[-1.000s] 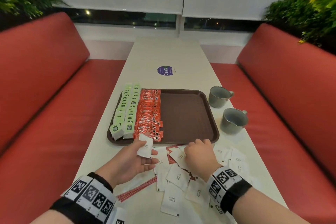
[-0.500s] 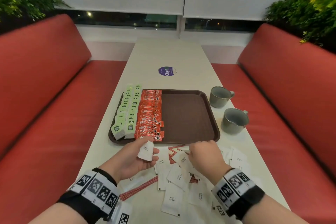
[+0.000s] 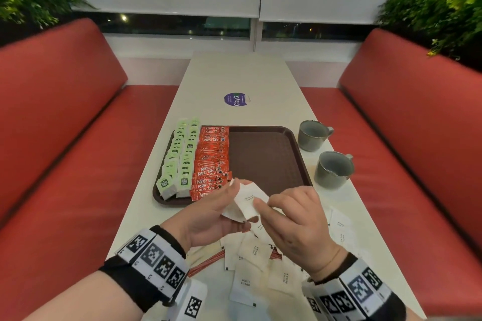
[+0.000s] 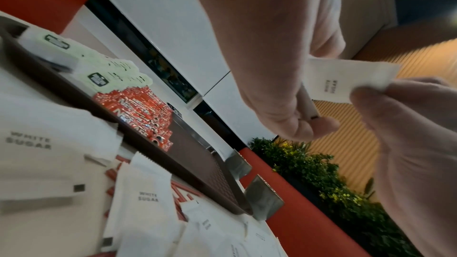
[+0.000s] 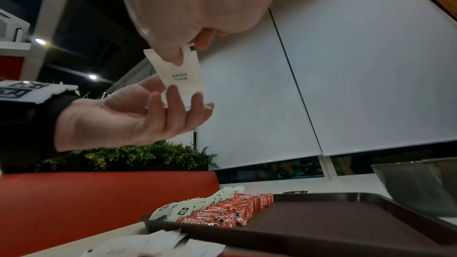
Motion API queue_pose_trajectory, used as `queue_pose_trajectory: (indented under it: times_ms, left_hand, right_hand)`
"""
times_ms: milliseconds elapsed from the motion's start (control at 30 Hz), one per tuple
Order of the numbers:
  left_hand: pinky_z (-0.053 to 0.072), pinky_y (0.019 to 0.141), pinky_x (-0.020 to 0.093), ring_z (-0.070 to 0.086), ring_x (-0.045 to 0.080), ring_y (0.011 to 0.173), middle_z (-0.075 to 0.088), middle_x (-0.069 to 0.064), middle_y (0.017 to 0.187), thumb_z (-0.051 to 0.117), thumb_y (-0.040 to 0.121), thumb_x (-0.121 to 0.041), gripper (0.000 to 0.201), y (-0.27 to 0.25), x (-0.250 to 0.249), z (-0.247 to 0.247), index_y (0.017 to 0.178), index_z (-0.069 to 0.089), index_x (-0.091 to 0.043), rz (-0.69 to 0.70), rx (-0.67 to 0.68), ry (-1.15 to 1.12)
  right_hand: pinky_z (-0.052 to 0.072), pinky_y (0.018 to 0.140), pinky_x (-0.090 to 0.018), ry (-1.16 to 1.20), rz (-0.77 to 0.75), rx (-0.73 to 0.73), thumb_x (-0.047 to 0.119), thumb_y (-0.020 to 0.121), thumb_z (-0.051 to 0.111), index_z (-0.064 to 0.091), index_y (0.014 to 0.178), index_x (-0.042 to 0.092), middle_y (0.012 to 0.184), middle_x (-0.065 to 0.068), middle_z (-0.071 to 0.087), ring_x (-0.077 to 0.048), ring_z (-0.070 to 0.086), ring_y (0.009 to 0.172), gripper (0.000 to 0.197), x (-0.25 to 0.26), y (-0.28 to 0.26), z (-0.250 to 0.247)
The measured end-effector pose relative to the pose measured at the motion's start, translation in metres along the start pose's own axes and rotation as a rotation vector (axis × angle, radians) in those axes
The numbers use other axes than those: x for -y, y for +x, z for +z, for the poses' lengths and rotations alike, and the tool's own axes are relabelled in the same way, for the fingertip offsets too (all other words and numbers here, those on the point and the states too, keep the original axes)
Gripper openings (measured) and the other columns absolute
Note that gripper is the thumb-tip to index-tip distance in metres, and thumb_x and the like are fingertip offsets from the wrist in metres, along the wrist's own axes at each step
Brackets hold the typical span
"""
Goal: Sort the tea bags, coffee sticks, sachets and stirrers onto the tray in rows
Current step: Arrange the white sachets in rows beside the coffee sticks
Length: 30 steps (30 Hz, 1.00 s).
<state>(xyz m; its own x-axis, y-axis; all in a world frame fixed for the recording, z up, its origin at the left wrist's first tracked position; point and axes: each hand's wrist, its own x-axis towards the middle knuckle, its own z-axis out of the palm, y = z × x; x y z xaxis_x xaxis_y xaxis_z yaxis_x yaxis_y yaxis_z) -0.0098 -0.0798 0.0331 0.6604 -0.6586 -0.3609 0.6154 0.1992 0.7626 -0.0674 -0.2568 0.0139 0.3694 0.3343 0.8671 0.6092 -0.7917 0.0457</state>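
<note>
Above the table's near end my left hand (image 3: 226,203) holds a white sugar sachet (image 3: 232,212) between thumb and fingers. My right hand (image 3: 264,205) pinches a second sugar sachet (image 3: 248,200) by its end and sets it against the left fingers (image 5: 173,103). That sachet (image 5: 181,78) hangs upright from the right hand in the right wrist view. The brown tray (image 3: 266,161) lies just beyond, with two rows of green tea bags (image 3: 180,156) and a row of red coffee sticks (image 3: 212,161) along its left side. Several loose sachets (image 3: 254,251) and red stirrers (image 3: 206,263) lie under my hands.
Two grey cups (image 3: 313,135) (image 3: 333,169) stand right of the tray. A round purple sticker (image 3: 236,99) is on the table farther back. Red benches (image 3: 60,138) run along both long sides.
My right hand has lifted off the pile with a sachet and carried it to my left hand. The left hand has risen slightly, still holding its sachet.
</note>
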Motion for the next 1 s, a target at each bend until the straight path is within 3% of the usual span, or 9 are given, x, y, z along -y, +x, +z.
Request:
queue_pose_trajectory:
  times_ms: [100,200,400,533,600,667,767,867,1000]
  left_hand:
    - [0.046,0.079,0.038,0.059,0.021,0.087,0.066,0.009,0.095,0.062,0.084,-0.016,0.037,0.002,0.003,0.002,0.119,0.053,-0.017,0.046,0.044,0.01]
    - [0.048,0.077,0.041,0.065,0.027,0.084,0.068,0.015,0.094,0.051,0.09,-0.003,0.031,0.002,0.002,0.0,0.119,0.054,-0.014,0.093,-0.002,-0.019]
    - [0.057,0.06,0.038,0.063,0.028,0.067,0.062,0.014,0.079,0.05,0.094,-0.02,0.02,-0.011,0.001,-0.025,0.111,0.058,-0.012,-0.024,-0.155,-0.05]
    - [0.043,0.042,0.022,0.052,0.022,0.058,0.058,0.011,0.078,0.057,0.088,-0.037,0.025,-0.017,0.01,-0.048,0.1,0.06,-0.015,-0.148,-0.268,-0.067]
    - [0.035,0.035,0.017,0.049,0.021,0.057,0.058,0.012,0.078,0.058,0.088,-0.034,0.024,-0.02,0.017,-0.055,0.1,0.059,-0.014,-0.178,-0.314,-0.094]
    - [0.034,0.036,0.018,0.05,0.021,0.06,0.06,0.013,0.08,0.058,0.086,-0.023,0.019,-0.022,0.023,-0.059,0.101,0.058,-0.012,-0.179,-0.337,-0.097]
    - [0.04,0.041,0.021,0.056,0.025,0.064,0.066,0.015,0.077,0.049,0.092,-0.007,0.016,-0.026,0.031,-0.061,0.107,0.053,-0.009,-0.184,-0.352,-0.067]
    - [0.04,0.041,0.022,0.058,0.025,0.063,0.067,0.014,0.074,0.048,0.094,-0.007,0.016,-0.032,0.035,-0.059,0.106,0.054,-0.014,-0.185,-0.353,-0.043]
    - [0.041,0.041,0.023,0.059,0.026,0.063,0.065,0.015,0.081,0.048,0.095,-0.013,0.018,-0.038,0.037,-0.063,0.111,0.057,-0.016,-0.16,-0.379,-0.054]
  right_hand:
    - [0.038,0.066,-0.033,0.022,-0.019,0.049,0.013,0.088,0.063,0.06,0.108,0.015,0.092,0.004,0.054,-0.018,0.053,0.075,0.021,0.006,-0.002,0.007]
    - [0.039,0.068,-0.032,0.106,0.031,0.115,0.015,0.086,0.068,0.058,0.111,0.014,0.09,0.001,0.064,-0.02,0.057,0.077,0.027,0.01,-0.014,0.009]
    - [0.037,0.069,-0.027,0.115,0.279,0.248,0.019,0.088,0.056,0.06,0.098,0.019,0.083,0.005,0.06,-0.015,0.052,0.075,0.011,-0.001,-0.06,-0.01]
    - [0.048,0.065,-0.028,0.104,0.47,0.483,0.025,0.083,0.056,0.071,0.086,0.021,0.077,0.009,0.064,-0.013,0.057,0.072,0.016,0.002,-0.083,-0.013]
    - [0.052,0.062,-0.029,0.103,0.484,0.65,0.026,0.076,0.063,0.074,0.084,0.022,0.077,0.01,0.065,-0.014,0.061,0.071,0.014,0.009,-0.08,-0.008]
    - [0.049,0.073,-0.032,0.101,0.508,0.849,0.03,0.077,0.063,0.073,0.097,0.024,0.089,0.009,0.067,-0.018,0.063,0.084,0.023,0.019,-0.07,0.002]
    - [0.034,0.095,-0.035,0.021,0.571,1.099,0.046,0.088,0.053,0.055,0.127,0.025,0.122,0.006,0.056,-0.02,0.046,0.116,0.045,0.03,-0.054,0.02]
    - [0.032,0.096,-0.039,-0.114,0.557,1.218,0.048,0.087,0.053,0.053,0.121,0.019,0.12,0.0,0.054,-0.023,0.043,0.116,0.045,0.038,-0.038,0.033]
    - [0.031,0.092,-0.039,-0.209,0.481,1.256,0.026,0.089,0.046,0.058,0.108,0.015,0.109,-0.004,0.06,-0.026,0.049,0.107,0.024,0.042,-0.031,0.041]
